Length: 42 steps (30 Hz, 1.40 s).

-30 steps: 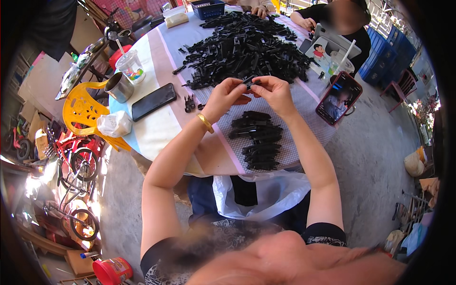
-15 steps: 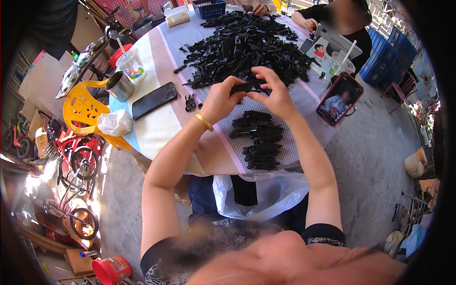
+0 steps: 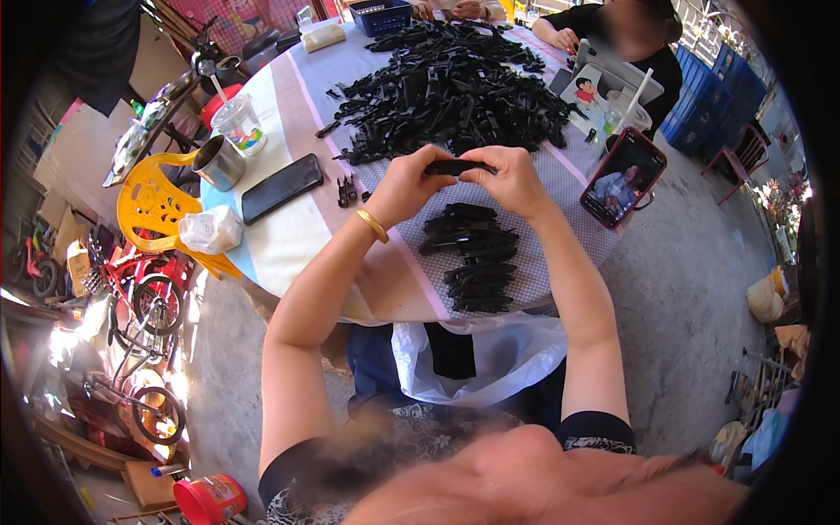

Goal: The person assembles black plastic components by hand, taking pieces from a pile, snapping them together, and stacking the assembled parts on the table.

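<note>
Between my two hands I hold a long black plastic part (image 3: 457, 167) level above the table, one end in each hand. My left hand (image 3: 409, 182), with a gold bangle at the wrist, pinches its left end. The fingers of my right hand (image 3: 514, 179) close on the right end. Just beyond lies a big heap of black plastic parts (image 3: 455, 87). Nearer to me, below my hands, similar black parts lie side by side in a stacked row (image 3: 477, 258). A few small black pieces (image 3: 346, 190) rest left of my left wrist.
On the round cloth-covered table (image 3: 289, 254) are a dark phone (image 3: 283, 188), a metal cup (image 3: 219, 162), plastic cups (image 3: 240, 122) and a blue basket (image 3: 381, 17). A propped phone (image 3: 623, 179) stands at right. A white plastic bag (image 3: 516, 350) hangs at my lap. Other people sit across.
My right hand's fingers, spread and raised before, have come down and closed on the part's right end. The part now shows more plainly between both hands.
</note>
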### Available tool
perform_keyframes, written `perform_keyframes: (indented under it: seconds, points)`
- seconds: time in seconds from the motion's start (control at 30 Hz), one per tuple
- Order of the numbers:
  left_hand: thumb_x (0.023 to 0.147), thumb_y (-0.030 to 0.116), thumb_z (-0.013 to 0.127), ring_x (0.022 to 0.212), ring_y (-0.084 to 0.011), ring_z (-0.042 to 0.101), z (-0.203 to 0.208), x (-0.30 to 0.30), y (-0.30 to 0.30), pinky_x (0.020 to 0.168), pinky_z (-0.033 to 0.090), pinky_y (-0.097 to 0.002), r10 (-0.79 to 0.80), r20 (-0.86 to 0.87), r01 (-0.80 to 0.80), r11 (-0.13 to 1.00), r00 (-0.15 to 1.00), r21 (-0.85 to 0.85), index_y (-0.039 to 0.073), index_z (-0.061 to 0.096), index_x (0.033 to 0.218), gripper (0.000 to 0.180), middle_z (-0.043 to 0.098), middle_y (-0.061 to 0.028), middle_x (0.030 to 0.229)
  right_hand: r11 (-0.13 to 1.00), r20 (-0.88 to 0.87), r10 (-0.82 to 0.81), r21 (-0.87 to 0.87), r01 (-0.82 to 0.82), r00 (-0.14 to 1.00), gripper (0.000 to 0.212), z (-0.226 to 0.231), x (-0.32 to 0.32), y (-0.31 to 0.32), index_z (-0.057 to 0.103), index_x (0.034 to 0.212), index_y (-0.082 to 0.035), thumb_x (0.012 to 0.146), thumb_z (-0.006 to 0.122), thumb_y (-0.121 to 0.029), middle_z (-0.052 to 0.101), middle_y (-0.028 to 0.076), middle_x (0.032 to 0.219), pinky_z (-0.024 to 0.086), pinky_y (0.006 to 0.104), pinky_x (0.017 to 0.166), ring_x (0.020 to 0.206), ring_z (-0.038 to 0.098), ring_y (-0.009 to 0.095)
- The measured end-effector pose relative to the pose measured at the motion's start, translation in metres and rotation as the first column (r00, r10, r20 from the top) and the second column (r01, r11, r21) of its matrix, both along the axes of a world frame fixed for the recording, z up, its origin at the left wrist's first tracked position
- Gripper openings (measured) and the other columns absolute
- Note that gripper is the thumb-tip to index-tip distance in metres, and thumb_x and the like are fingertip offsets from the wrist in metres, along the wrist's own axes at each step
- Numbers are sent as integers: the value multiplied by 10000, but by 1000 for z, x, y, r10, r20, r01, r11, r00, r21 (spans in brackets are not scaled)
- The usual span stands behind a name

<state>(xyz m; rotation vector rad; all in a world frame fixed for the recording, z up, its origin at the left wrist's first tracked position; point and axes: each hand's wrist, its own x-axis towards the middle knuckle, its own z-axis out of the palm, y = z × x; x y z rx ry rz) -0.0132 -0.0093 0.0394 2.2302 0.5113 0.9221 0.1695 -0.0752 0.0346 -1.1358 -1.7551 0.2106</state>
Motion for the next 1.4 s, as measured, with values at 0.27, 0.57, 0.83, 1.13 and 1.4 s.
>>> perform_keyframes:
  seconds: [0.27, 0.57, 0.83, 1.13, 1.4]
  points:
    - [749, 92, 678, 690, -159, 623, -11, 1, 8, 647, 482, -276, 30, -69, -36, 995, 997, -88, 7, 629, 959, 232, 644, -140, 766, 964, -69, 6, -266, -24, 998, 239, 3, 1, 1, 650, 930, 0, 746, 706, -141, 664, 91, 783, 489, 244, 622, 683, 624, 139]
    - [875, 282, 539, 819, -250, 610, -20, 5, 7, 758, 466, -305, -355, -242, 337, 935, 903, -112, 8, 633, 1000, 316, 647, -157, 897, 882, -16, -472, -21, 471, 882, 139, -23, 28, 22, 657, 782, -73, 723, 670, -198, 611, 87, 748, 474, 323, 557, 607, 596, 230]
    - [742, 142, 636, 861, -310, 547, -12, 38, 40, 778, 448, -392, 244, 2, -226, 896, 970, 383, 34, 640, 887, 180, 602, -133, 890, 859, 462, -412, -90, 504, 785, 222, -20, 10, 12, 664, 832, -81, 696, 703, -252, 573, 91, 853, 489, 372, 729, 824, 591, 265]
    - [725, 68, 590, 890, -355, 560, -29, 64, 62, 805, 454, -400, 454, -277, -322, 852, 847, 413, 19, 601, 1016, 295, 582, -180, 970, 926, 473, -324, -18, 377, 819, 156, -29, 12, 14, 644, 795, -78, 760, 609, -226, 588, 87, 834, 488, 381, 716, 810, 594, 275]
    - [625, 86, 730, 688, -173, 602, -27, 21, 43, 629, 478, -288, 218, -50, -221, 905, 975, -364, -3, 559, 1033, 451, 610, -93, 766, 981, 55, -196, 14, 196, 979, 180, -25, 4, 19, 608, 848, -40, 840, 557, -213, 627, 132, 809, 484, 378, 638, 737, 608, 305]
